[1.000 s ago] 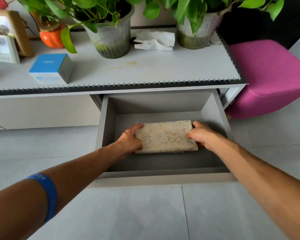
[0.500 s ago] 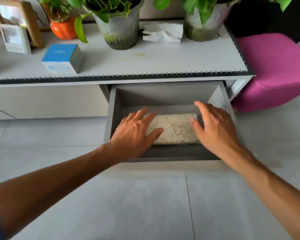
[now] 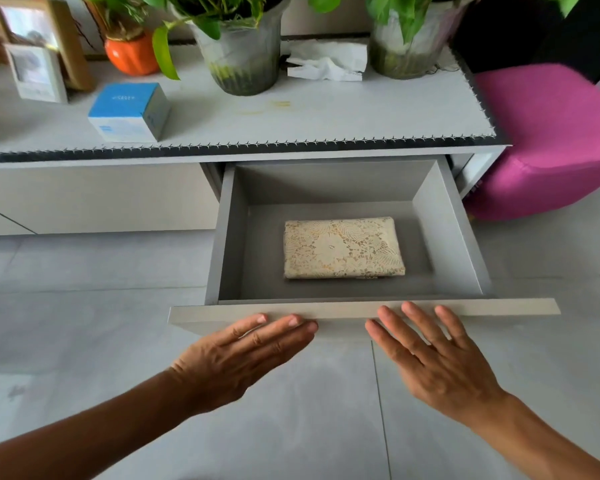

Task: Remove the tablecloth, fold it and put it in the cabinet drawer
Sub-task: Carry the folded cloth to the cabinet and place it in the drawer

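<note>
The folded cream lace tablecloth (image 3: pixel 343 247) lies flat in the middle of the pulled-out grey cabinet drawer (image 3: pixel 451 237). Nothing touches it. My left hand (image 3: pixel 236 358) is flat with fingers stretched out, its fingertips at the drawer's front panel (image 3: pixel 499 308). My right hand (image 3: pixel 433 358) is likewise flat and empty, fingers spread, with its fingertips at the same front panel just right of the left hand.
The low white cabinet top (image 3: pixel 326 116) carries a blue box (image 3: pixel 129 110), two potted plants (image 3: pixel 239 46), an orange pot (image 3: pixel 132 53), tissues (image 3: pixel 326 62) and photo frames (image 3: pixel 39 74). A pink pouf (image 3: pixel 548 140) stands to the right. Grey floor tiles lie below.
Both hands let go of the tablecloth, drew back out of the drawer and now sit at its front panel. The tablecloth stays lying in the drawer.
</note>
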A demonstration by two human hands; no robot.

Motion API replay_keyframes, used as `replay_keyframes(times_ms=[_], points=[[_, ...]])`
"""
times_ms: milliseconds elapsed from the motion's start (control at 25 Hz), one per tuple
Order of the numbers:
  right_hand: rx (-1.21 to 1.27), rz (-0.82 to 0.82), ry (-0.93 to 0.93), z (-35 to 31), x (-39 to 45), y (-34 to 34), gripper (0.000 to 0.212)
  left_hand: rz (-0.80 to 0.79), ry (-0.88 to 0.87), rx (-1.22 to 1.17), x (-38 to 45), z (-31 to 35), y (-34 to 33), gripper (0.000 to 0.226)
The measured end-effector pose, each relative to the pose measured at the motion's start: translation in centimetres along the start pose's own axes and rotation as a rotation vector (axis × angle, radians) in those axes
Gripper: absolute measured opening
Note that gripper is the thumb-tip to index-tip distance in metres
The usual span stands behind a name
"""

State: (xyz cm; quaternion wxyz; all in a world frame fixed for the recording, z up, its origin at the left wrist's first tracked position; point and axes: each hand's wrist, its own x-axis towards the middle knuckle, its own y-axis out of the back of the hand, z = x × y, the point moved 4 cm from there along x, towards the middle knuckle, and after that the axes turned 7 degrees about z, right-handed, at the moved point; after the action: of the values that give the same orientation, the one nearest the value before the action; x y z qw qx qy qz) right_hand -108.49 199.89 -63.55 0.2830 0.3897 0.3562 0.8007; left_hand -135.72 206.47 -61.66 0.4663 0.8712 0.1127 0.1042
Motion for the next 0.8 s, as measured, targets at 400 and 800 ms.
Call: replay_keyframes(times_ms=[400, 800], points=[[-0.039, 0.095, -0.131, 4.9, 7.9, -4.6, 0.068, 0.090, 0.116, 0.092, 5.8, -6.6, -3.4, 0.070], [-0.081, -0.134, -0.021, 11.2, 11.3, -10.1, 0.083, -0.054, 0.198, 0.235, 9.0, -12.5, -8.7, 0.071]])
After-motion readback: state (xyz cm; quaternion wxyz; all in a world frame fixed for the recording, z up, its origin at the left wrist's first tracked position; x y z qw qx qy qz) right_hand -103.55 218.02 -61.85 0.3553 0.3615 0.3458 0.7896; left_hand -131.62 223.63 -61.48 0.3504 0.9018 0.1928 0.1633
